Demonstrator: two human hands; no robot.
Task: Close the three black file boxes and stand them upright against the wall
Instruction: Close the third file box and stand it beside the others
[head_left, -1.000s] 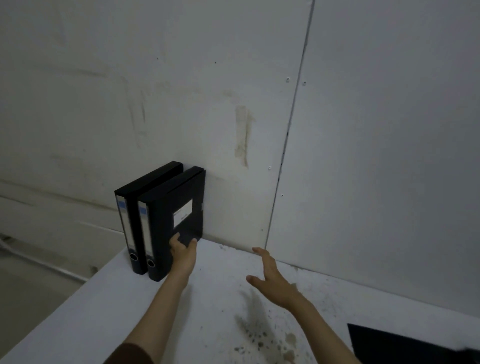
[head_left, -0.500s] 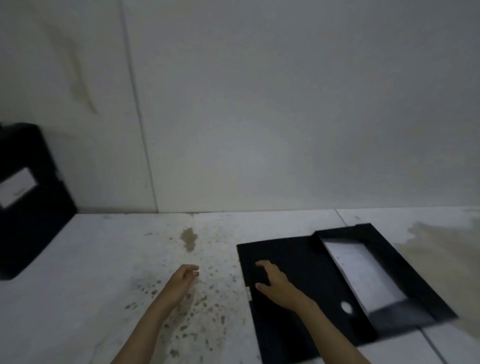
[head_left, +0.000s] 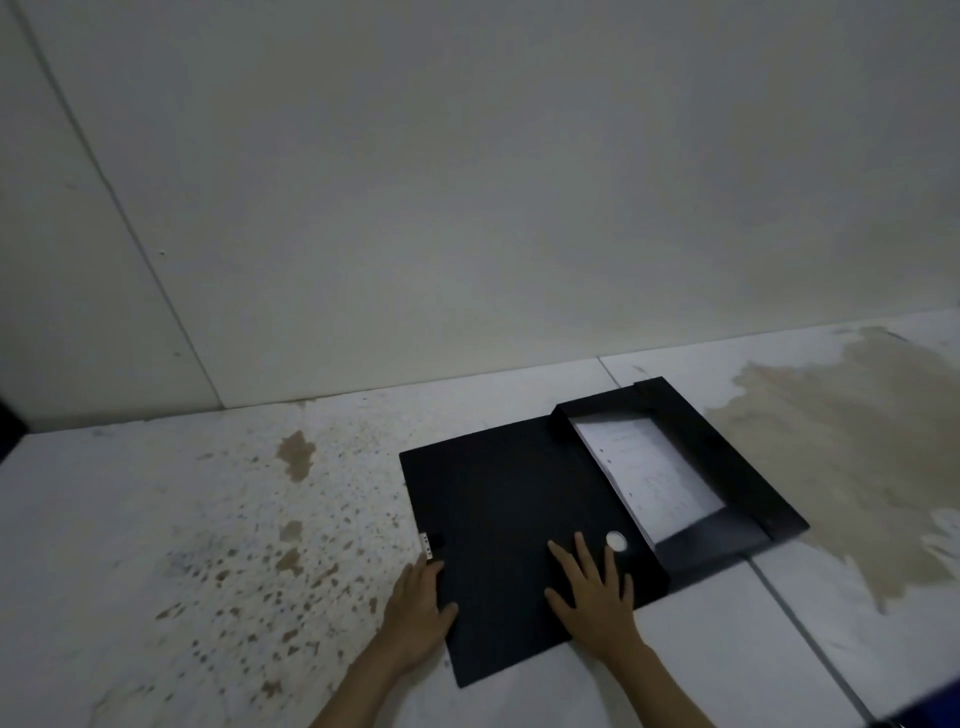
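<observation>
A black file box (head_left: 519, 514) lies open and flat on the white table (head_left: 130, 519), its lid spread out to the left. White papers (head_left: 649, 473) fill its tray on the right. My left hand (head_left: 418, 605) rests at the lid's left edge, thumb on top of the lid, just below a small white clasp (head_left: 427, 545). My right hand (head_left: 592, 592) lies flat on the lid with fingers spread, next to a round finger hole (head_left: 616, 541). A dark sliver (head_left: 8, 426) at the far left edge is all that shows of the standing boxes.
A white panelled wall (head_left: 467, 208) rises right behind the table. Brown stains and speckles (head_left: 270, 545) cover the table left of the box, and a large tan stain (head_left: 852, 441) spreads to its right.
My view swung right, away from the two upright boxes. Both hands left them and reached the open box: the right hand moved across its lid, the left came onto the lid's left edge.
</observation>
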